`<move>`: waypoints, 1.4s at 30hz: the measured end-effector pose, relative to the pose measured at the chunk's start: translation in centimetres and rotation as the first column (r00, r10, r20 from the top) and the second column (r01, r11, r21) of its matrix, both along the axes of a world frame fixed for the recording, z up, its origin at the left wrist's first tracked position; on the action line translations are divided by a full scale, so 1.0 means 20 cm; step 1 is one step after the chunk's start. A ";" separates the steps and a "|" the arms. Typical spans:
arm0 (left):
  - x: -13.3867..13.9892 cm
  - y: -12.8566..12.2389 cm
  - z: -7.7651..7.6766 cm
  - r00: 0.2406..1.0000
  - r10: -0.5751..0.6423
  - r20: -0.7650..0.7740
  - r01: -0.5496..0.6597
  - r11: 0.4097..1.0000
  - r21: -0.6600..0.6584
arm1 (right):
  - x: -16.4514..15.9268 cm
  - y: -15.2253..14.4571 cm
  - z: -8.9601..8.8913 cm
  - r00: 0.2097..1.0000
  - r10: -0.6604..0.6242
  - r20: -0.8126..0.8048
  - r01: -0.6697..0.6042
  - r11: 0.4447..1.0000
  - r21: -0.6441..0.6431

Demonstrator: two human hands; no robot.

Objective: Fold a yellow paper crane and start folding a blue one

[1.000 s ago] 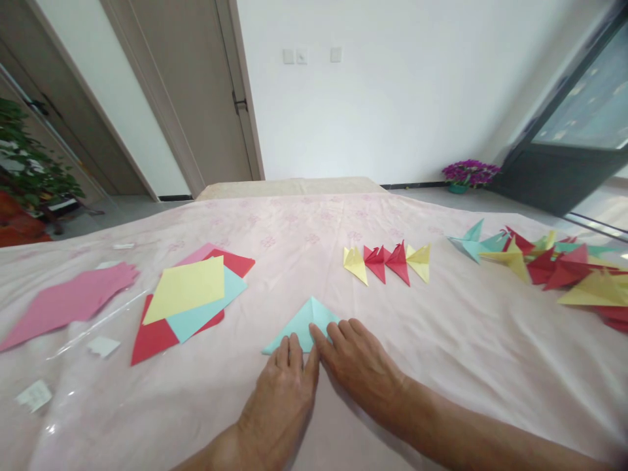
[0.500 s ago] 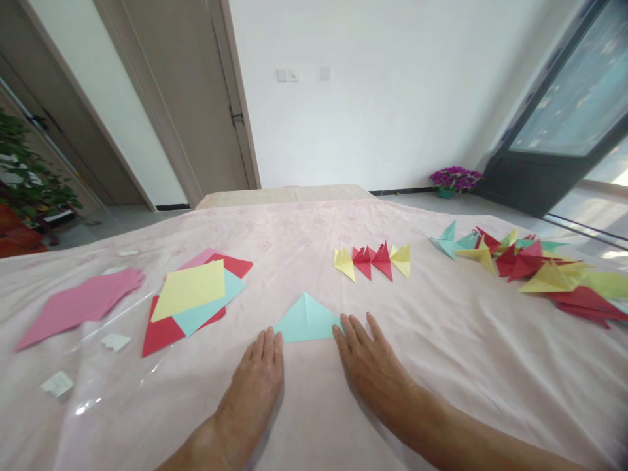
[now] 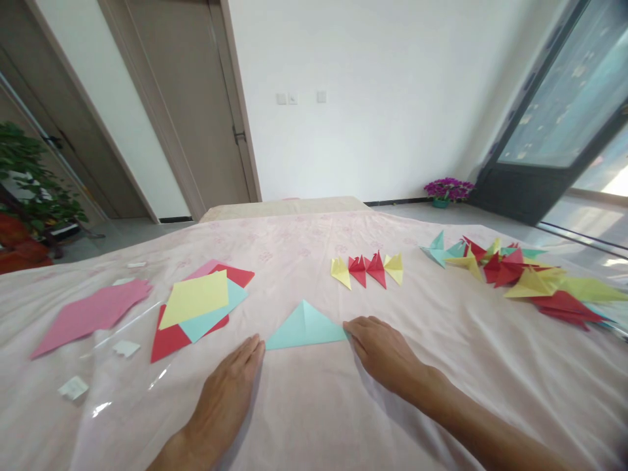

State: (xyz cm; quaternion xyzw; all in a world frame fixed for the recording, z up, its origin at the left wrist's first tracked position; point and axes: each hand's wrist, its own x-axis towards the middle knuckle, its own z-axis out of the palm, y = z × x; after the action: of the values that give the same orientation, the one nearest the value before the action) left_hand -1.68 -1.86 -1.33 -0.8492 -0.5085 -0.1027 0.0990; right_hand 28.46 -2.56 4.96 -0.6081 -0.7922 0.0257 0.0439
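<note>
A light blue sheet of origami paper (image 3: 305, 327), folded into a triangle with a crease down its middle, lies flat with its peak pointing away from me. My left hand (image 3: 230, 386) rests at the left corner, fingers stretched out and lying flat, the tips touching or just beside the paper. At the right corner, my right hand (image 3: 385, 350) has its fingers bent and drawn together, closed on the paper's tip; the thumb is hidden. Beyond the triangle stands a row of small folded paper cranes (image 3: 367, 269), red and yellow.
Left lie loose red, blue and yellow paper squares (image 3: 193, 299), a pink paper stack (image 3: 93, 316), clear plastic film and white scraps (image 3: 126, 348). On the right is a heap of folded paper cranes (image 3: 520, 271). A wrinkled pale pink cloth (image 3: 314, 418) covers the table.
My right hand's fingers have gone from spread flat to bent together at the right corner. My left hand has slid outward off the paper to its left corner. The view has tilted slightly up.
</note>
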 end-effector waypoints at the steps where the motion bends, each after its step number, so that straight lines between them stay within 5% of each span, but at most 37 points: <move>1: 0.00 0.01 0.00 0.997 0.002 0.080 0.000 1.000 -0.019 | -0.01 0.01 0.01 0.998 -0.018 -0.052 0.018 1.000 0.002; 7: 0.06 0.07 -0.01 0.900 0.050 0.433 0.033 0.983 -0.182 | -0.06 0.04 -0.09 0.950 -0.087 -0.299 0.085 0.996 -0.017; 15: 0.13 0.20 -0.01 0.787 0.117 0.606 0.053 0.965 -0.256 | -0.08 0.04 -0.17 0.875 -0.006 -0.484 0.034 0.998 0.049; 19: 0.16 0.22 0.04 0.754 -0.053 0.655 0.093 0.995 -0.027 | -0.10 0.00 -0.18 0.898 0.160 -0.409 -0.078 0.974 0.211; 24: 0.16 0.18 0.13 0.743 -0.343 0.575 0.278 0.939 0.202 | -0.13 -0.06 -0.16 0.918 0.338 -0.209 -0.249 0.899 0.361; 28: 0.13 0.18 0.15 0.593 -0.473 0.652 0.448 0.866 0.220 | -0.13 -0.06 -0.15 0.893 0.416 -0.169 -0.322 0.855 0.406; 33: 0.09 0.26 0.10 0.472 -0.386 0.792 0.537 0.839 0.089 | -0.05 0.05 -0.12 0.848 0.520 -0.105 -0.433 0.793 0.428; 42: 0.05 0.29 0.01 0.602 -0.179 0.778 0.546 0.804 -0.238 | -0.03 0.19 -0.20 0.771 0.627 -0.114 -0.537 0.736 0.412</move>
State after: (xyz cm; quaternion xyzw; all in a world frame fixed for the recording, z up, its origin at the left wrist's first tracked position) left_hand -0.76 4.02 -1.08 -0.8230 -0.3244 -0.3252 -0.3341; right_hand 27.80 1.21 0.92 -0.3007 -0.9224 -0.0305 0.2405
